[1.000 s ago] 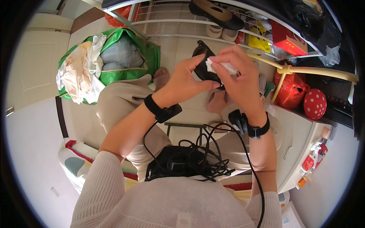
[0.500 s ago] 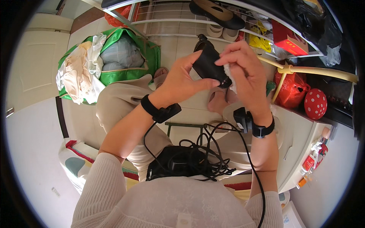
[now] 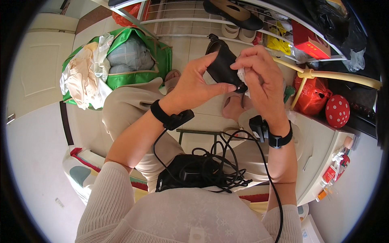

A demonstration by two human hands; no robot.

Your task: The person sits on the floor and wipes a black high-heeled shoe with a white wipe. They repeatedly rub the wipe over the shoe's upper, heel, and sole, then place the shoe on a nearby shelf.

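Over the floor, a black shoe (image 3: 223,67) is in my left hand (image 3: 194,83). The thumb lies along its near end and the fingers wrap behind it, partly hidden. A strap-like part shows at the shoe's far end. My right hand (image 3: 261,79) pinches a crumpled white tissue (image 3: 242,75) against the right side of the shoe. Its fingers are bent, and some of the tissue is covered by them. Both wrists wear black bands with small devices on them.
A shoe rack (image 3: 178,19) ahead bears a black flat shoe (image 3: 233,14) and a red box (image 3: 310,40). On the left sits a green bag (image 3: 162,60) of clothes. Black cables (image 3: 219,162) lie across my lap. A yellow pole (image 3: 344,75) crosses at right, near a red plastic bag (image 3: 310,95).
The shoe has turned slightly in my left hand, showing more of its far opening. My right hand and the tissue have shifted a little along its side.
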